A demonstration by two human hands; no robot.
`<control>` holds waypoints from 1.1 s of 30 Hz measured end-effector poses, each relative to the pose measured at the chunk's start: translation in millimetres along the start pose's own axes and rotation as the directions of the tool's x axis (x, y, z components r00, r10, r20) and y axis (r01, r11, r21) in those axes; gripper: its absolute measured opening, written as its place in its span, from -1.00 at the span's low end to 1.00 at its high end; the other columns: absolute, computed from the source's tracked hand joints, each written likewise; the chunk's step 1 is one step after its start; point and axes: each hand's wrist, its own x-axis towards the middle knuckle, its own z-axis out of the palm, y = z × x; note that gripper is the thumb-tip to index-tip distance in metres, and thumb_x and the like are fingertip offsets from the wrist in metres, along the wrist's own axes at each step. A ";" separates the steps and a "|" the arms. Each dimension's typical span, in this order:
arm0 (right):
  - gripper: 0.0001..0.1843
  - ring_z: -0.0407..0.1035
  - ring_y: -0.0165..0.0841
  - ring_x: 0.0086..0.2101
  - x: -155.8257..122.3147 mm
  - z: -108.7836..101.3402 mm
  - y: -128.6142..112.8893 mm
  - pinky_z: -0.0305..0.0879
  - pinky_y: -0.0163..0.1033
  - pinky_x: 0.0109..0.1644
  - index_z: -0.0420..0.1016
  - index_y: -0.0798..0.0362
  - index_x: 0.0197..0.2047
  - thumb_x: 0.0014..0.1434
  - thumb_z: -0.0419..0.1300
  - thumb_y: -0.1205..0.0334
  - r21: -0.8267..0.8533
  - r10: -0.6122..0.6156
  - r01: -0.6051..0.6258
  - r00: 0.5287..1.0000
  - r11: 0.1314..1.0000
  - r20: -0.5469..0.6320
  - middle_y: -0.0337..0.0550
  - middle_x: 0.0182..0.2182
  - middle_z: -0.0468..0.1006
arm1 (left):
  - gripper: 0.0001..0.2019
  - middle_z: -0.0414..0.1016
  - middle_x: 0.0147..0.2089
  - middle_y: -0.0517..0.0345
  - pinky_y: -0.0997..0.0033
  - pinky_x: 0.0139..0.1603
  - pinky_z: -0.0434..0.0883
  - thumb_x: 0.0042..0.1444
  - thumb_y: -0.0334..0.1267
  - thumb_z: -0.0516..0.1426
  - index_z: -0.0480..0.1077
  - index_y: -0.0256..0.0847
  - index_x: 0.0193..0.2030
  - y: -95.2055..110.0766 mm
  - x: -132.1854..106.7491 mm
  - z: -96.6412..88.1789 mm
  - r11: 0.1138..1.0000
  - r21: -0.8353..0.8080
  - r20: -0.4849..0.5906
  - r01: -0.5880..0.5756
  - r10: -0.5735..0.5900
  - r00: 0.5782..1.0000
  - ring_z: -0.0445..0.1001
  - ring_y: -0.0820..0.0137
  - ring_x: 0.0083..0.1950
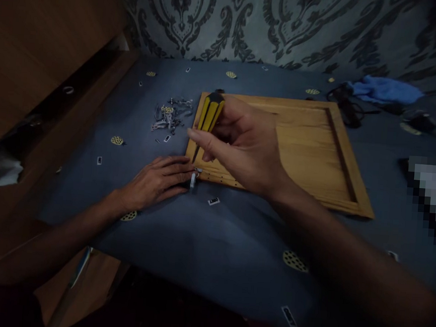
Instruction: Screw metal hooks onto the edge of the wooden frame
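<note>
My right hand grips a screwdriver by its yellow and black handle. Its thin shaft points down at the near left corner of a wooden panel with a raised frame, which lies flat. At that corner sits a small metal fitting, close to the screwdriver's tip; whether the tip touches it I cannot tell. My left hand rests with its fingers stretched out, fingertips against the corner and beside the fitting. Small dark holes run along the panel's near edge.
Loose metal fittings lie in a pile left of the panel. A blue cloth and dark glasses are at the back right. The patterned dark tablecloth ends at the near edge. Wooden furniture borders the left side.
</note>
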 end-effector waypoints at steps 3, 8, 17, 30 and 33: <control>-0.68 0.40 -0.36 -0.39 1.0 -4.5 -0.5 0.44 -0.26 -0.45 0.39 -0.06 -0.32 0.24 0.41 0.00 -0.007 0.007 -0.007 1.000 1.000 -0.024 -0.24 -0.36 0.50 | -0.63 0.59 0.26 0.03 0.10 0.27 0.54 0.47 -0.12 0.11 0.40 -0.14 0.32 1.4 1.2 -2.5 1.000 -0.009 0.010 0.001 -0.001 1.000 0.45 0.18 0.41; -0.72 0.42 -0.37 -0.40 2.5 -6.3 3.0 0.46 -0.25 -0.45 0.41 -0.05 -0.32 0.24 0.42 0.07 -0.011 0.033 -0.033 0.999 0.999 0.015 -0.23 -0.35 0.52 | -0.65 0.60 0.25 0.02 0.10 0.27 0.54 0.47 -0.12 0.10 0.42 -0.18 0.28 1.7 2.1 -4.2 1.000 -0.006 0.014 0.000 0.000 1.000 0.46 0.18 0.40; -0.78 0.43 -0.33 -0.36 1.0 -1.4 8.2 0.47 -0.20 -0.37 0.43 -0.05 -0.29 0.27 0.39 0.12 -0.075 0.040 -0.039 0.999 0.996 0.010 -0.23 -0.32 0.52 | -0.64 0.61 0.23 0.00 0.11 0.27 0.54 0.47 -0.11 0.10 0.42 -0.16 0.30 -0.2 1.4 -2.5 1.000 -0.015 0.022 -0.002 0.002 1.000 0.46 0.18 0.40; -0.83 0.45 -0.43 -0.44 5.0 -13.5 -2.2 0.52 -0.25 -0.33 0.43 0.00 -0.28 0.35 0.31 0.21 0.017 0.030 -0.036 0.959 0.999 0.283 -0.28 -0.35 0.50 | -0.66 0.62 0.20 0.02 0.11 0.23 0.56 0.48 -0.12 0.09 0.43 -0.19 0.27 1.1 4.1 -4.4 0.999 0.020 0.005 -0.029 0.029 1.000 0.49 0.16 0.36; -0.78 0.41 -0.44 -0.44 3.1 -7.3 0.2 0.47 -0.27 -0.38 0.41 0.00 -0.30 0.31 0.35 0.17 0.037 0.043 -0.052 0.973 0.998 0.225 -0.26 -0.33 0.49 | -0.65 0.62 0.22 0.01 0.10 0.28 0.54 0.47 -0.12 0.10 0.42 -0.18 0.28 0.2 3.7 -3.3 0.999 0.002 0.001 -0.033 0.033 0.999 0.47 0.17 0.38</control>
